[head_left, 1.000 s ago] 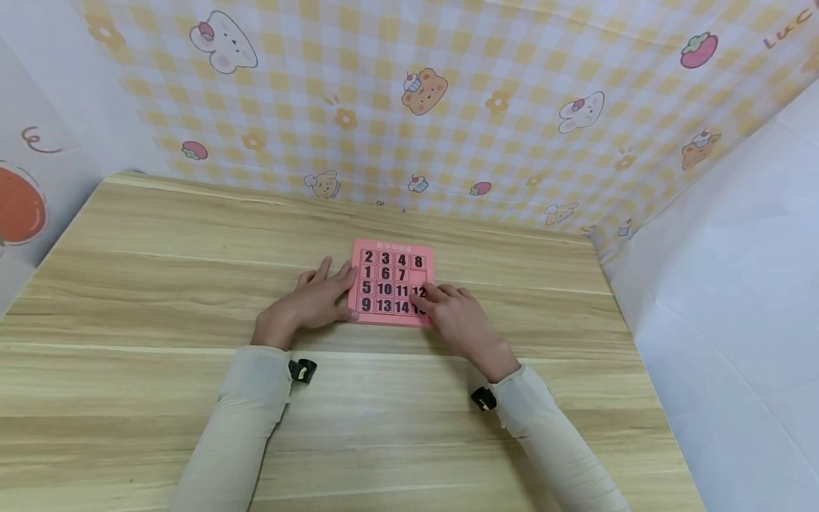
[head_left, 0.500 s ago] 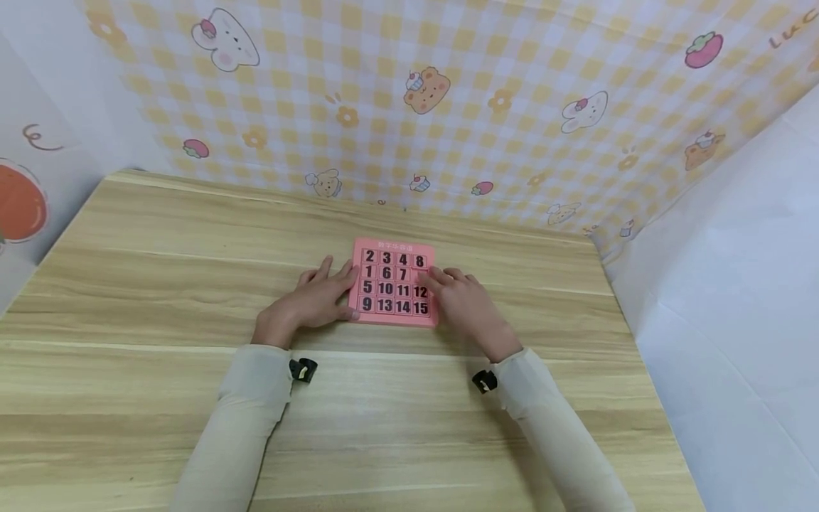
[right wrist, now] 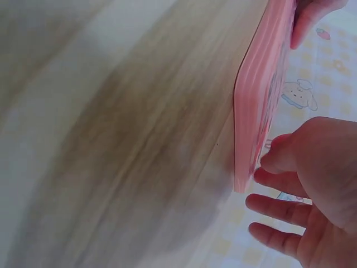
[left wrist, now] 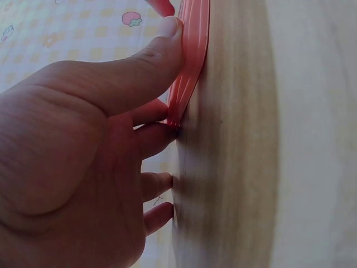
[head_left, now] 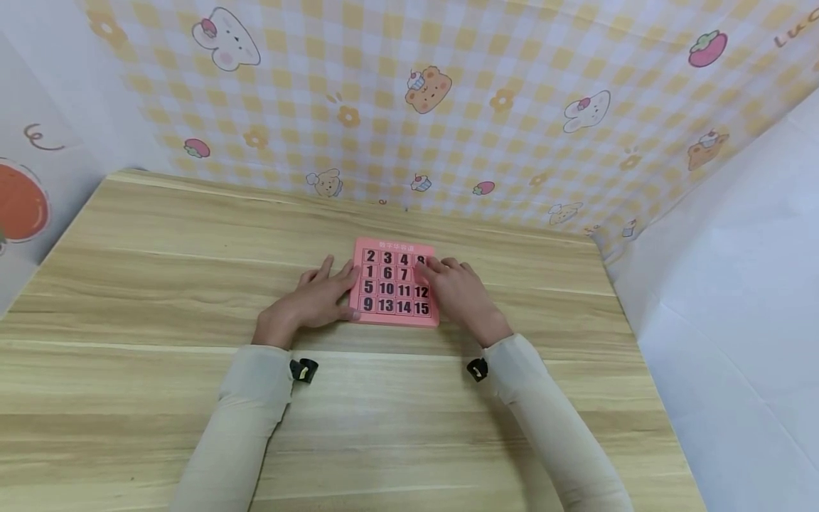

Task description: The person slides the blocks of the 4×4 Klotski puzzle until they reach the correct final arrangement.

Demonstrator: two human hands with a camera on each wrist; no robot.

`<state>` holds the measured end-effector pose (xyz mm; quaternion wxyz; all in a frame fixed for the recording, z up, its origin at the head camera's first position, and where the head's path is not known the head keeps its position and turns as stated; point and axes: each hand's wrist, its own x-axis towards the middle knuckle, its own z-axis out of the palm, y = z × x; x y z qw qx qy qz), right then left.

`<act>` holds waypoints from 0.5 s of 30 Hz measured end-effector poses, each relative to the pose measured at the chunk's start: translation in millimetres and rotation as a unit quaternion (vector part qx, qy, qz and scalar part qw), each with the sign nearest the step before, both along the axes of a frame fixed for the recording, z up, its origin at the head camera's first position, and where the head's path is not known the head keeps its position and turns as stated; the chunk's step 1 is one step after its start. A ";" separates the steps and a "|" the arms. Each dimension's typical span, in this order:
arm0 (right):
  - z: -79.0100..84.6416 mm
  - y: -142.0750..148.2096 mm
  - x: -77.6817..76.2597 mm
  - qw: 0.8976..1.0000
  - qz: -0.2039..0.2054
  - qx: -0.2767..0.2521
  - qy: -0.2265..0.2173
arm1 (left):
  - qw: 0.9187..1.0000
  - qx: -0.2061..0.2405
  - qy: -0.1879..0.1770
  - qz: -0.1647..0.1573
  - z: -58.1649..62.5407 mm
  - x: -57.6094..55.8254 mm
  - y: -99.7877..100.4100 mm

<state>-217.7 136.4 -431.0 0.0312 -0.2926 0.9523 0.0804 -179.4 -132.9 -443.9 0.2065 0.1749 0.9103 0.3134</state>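
Note:
A pink number slide puzzle (head_left: 397, 321) with black numerals lies flat on the wooden table. My left hand (head_left: 313, 299) holds its left side, thumb at the near corner and fingers along the edge. In the left wrist view that thumb presses the ridged side of the puzzle (left wrist: 192, 50). My right hand (head_left: 462, 295) reaches over the right border, fingertips at the 8 tile (head_left: 420, 259) in the top row. The fingertips partly cover this tile and hide the spot below it. From the right wrist, the fingers of my right hand (right wrist: 312, 178) look extended beside the puzzle's edge.
The wooden table (head_left: 384, 427) ends at a yellow checked cloth (head_left: 288, 107) printed with cartoon animals at the back. White sheets (head_left: 736, 284) stand at the right. A black band (head_left: 477, 370) sits at the right wrist, another (head_left: 303, 370) at the left.
My right hand has moved up the right column, from the 12 and 15 tiles past the vacant slot to the 8 tile. The left hand stays on the puzzle's side.

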 end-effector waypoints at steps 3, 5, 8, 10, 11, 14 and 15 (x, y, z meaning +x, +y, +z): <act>0.2 -3.2 -4.2 1.000 0.014 -0.002 0.013 | 1.000 -0.001 0.000 0.001 0.7 0.4 -0.1; 0.5 -4.6 -6.6 1.000 0.021 -0.004 0.019 | 1.000 0.001 -0.001 0.001 1.1 0.9 -0.1; 0.5 -5.9 -9.0 0.999 0.027 -0.006 0.018 | 1.000 0.003 -0.001 0.001 1.7 1.4 0.1; 0.4 -5.8 -9.6 1.000 0.026 -0.007 0.013 | 1.000 0.004 -0.001 0.000 2.1 1.5 0.0; 0.1 -5.6 -9.9 1.000 0.025 -0.007 0.011 | 1.000 0.003 0.000 -0.001 2.4 1.5 -0.1; -1.1 -4.2 -10.2 1.000 0.021 -0.011 0.004 | 1.000 0.001 0.001 0.000 1.6 1.6 0.0; -1.7 -3.7 -10.3 1.000 0.019 -0.012 0.003 | 1.000 0.001 0.001 0.000 1.2 1.5 0.2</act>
